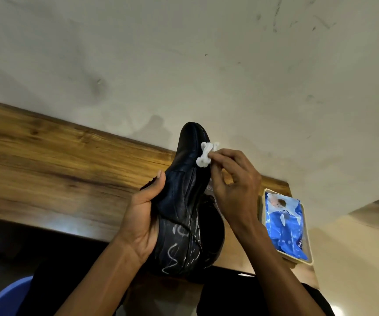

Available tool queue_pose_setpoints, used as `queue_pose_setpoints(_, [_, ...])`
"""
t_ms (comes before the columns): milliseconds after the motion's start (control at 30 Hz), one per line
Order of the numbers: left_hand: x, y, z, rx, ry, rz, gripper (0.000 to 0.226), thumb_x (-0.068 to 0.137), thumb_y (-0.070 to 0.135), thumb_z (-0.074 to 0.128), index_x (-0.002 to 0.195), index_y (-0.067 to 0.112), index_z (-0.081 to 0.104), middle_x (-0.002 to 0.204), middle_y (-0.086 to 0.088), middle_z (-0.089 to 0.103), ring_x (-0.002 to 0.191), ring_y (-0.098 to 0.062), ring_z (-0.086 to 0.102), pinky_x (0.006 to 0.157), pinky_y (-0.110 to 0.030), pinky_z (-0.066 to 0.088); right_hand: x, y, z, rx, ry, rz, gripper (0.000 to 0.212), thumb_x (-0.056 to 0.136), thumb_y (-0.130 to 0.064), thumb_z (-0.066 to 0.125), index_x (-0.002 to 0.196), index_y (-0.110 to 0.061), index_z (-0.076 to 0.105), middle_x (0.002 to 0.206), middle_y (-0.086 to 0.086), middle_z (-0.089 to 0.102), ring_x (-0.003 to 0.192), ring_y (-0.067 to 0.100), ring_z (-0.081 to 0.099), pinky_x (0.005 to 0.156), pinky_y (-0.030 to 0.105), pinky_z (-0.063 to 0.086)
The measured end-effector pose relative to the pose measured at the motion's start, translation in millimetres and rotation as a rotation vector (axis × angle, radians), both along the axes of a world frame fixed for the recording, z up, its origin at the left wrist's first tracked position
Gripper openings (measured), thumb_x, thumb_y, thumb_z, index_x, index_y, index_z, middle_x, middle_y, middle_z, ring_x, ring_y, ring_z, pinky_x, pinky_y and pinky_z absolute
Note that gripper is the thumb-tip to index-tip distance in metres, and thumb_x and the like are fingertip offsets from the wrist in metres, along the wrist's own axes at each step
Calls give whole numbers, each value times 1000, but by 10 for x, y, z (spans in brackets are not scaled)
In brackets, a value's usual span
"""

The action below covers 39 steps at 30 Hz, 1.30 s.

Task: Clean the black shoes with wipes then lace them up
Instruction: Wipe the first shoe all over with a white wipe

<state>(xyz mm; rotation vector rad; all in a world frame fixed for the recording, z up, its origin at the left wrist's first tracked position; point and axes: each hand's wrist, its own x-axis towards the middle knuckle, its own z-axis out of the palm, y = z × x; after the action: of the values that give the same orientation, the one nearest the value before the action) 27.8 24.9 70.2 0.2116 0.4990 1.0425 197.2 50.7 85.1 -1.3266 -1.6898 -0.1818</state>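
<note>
My left hand cups the black shoe, toe raised above the table; my right hand pinches a crumpled white wipe against its upper.

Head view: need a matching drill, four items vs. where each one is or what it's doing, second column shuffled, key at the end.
Items:
1. black shoe
2. white wipe
3. blue wipes packet
4. wooden table

States:
A. lies in a pale tray at the table's right end
B. pinched in the right hand's fingers against the shoe's toe part
C. gripped by the left hand, lifted, white scribbles near the heel
D. stands against the pale wall, below the raised shoe

Pairs: 1-C, 2-B, 3-A, 4-D
</note>
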Motion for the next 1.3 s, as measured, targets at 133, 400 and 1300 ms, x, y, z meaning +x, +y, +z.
queue_pose_setpoints(133, [24,8,-13,-37,-1,5,53,99,40,51,129,-1,62,132,-24,61,120,-36,62,100,-47,52,-41,-203,-89,-10,-11,16,19,85,3,73,104,-2,76,101,9,69,90,18,66,84,15,50])
queue_pose_setpoints(400, [-66,62,-3,-39,34,60,54,97,47,49,110,0,73,114,-23,70,98,-34,70,83,-44,60,-122,-619,-308,-185,6,174,20,86,0,74,104,-8,78,101,0,72,93,6,66,83,12,50])
queue_pose_setpoints(1300, [6,104,0,-103,81,-41,70,91,64,49,102,-4,65,66,-10,57,49,-16,54,47,-19,38,-477,-899,-212,-238,-66,297,21,91,-6,64,109,-10,75,111,3,66,104,12,62,90,18,48])
